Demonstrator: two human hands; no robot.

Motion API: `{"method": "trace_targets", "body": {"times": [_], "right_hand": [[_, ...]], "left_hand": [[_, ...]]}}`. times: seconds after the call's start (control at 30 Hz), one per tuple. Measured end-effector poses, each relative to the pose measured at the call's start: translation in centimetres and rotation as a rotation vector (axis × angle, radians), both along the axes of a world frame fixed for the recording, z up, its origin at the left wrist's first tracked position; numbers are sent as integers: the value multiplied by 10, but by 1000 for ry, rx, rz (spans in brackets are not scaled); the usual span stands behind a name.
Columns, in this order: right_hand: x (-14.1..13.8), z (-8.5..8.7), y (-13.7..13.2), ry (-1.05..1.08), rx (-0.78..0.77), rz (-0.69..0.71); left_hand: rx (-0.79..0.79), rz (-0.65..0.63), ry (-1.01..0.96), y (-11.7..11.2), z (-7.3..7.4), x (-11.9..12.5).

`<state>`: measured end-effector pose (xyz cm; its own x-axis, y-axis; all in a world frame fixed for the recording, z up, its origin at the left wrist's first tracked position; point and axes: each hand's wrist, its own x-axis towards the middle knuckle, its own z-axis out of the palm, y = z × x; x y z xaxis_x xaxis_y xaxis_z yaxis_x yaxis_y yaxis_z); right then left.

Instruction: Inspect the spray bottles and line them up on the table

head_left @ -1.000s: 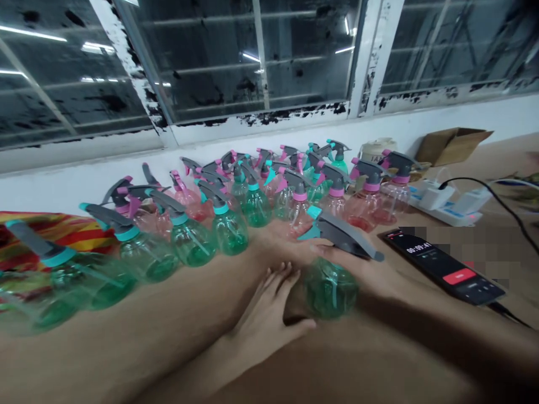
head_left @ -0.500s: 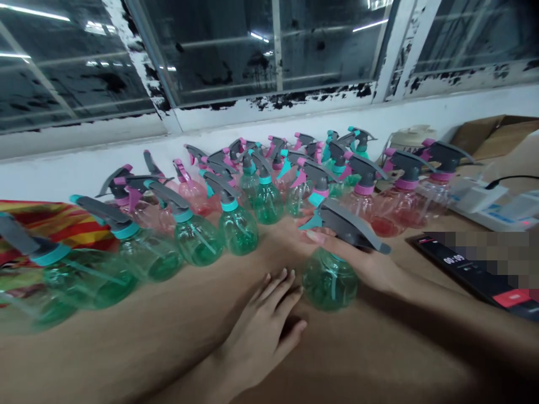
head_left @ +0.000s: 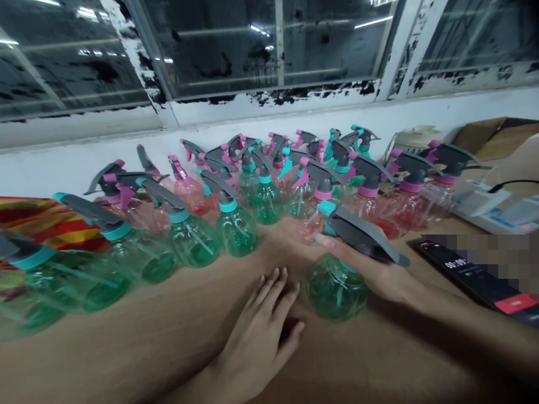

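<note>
A green spray bottle (head_left: pixel 337 289) with a grey and teal trigger head stands near the front of the table (head_left: pixel 147 342). Around its neck, just under the trigger head, my right hand (head_left: pixel 370 264) is closed, with part of its fingers hidden behind the head. To the left of that bottle, my left hand (head_left: pixel 265 325) rests flat on the tabletop, fingers stretched out and holding nothing. The closest standing bottle beyond the left hand is another green spray bottle (head_left: pixel 237 233). A pink-collared spray bottle (head_left: pixel 322 193) is partly hidden behind the held one.
Several green and pink spray bottles line the table's left and back. On the right lie a phone (head_left: pixel 463 275) showing a timer and a white power strip (head_left: pixel 492 210) with a cable. A red and yellow cloth (head_left: pixel 63 230) and an open cardboard box (head_left: pixel 492 137) are further out.
My right hand and the green spray bottle have shifted slightly right and nearer to me in view. My left hand stays flat on the table. The view has turned slightly.
</note>
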<state>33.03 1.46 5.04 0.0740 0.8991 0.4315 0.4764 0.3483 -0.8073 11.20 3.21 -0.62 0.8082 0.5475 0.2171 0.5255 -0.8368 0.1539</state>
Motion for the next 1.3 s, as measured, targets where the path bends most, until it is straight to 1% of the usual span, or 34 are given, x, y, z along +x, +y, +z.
{"method": "trace_targets", "body": {"times": [0.1,0.2,0.33,0.53,0.7,0.83,1.0,1.17,1.23,1.3], "right_hand": [[0,2,-1,106,-58,28],[0,0,-1,138,-69,36],[-2,-1,0,169,-78,55],[-7,7,0,231,-83,59],[-6,5,-3,197,-77,22],[-4,5,-2,138,-74,9],[-6,10,-1,129,-28,5],[-8,14,-3,78,-35,-45],[-7,14,-3,58,-37,-39],[-5,12,-1,71,-60,6]], "left_hand": [[5,40,-34,1,-5,-1],[23,48,-20,1,-7,-1],[15,35,-21,1,-7,-2],[24,28,11,1,-6,-2],[31,28,36,2,-5,-2],[27,27,13,2,-4,-2],[14,31,7,2,-4,-2],[23,31,24,3,-4,-1],[35,28,25,3,-4,-1],[49,23,30,3,-3,-1]]}}
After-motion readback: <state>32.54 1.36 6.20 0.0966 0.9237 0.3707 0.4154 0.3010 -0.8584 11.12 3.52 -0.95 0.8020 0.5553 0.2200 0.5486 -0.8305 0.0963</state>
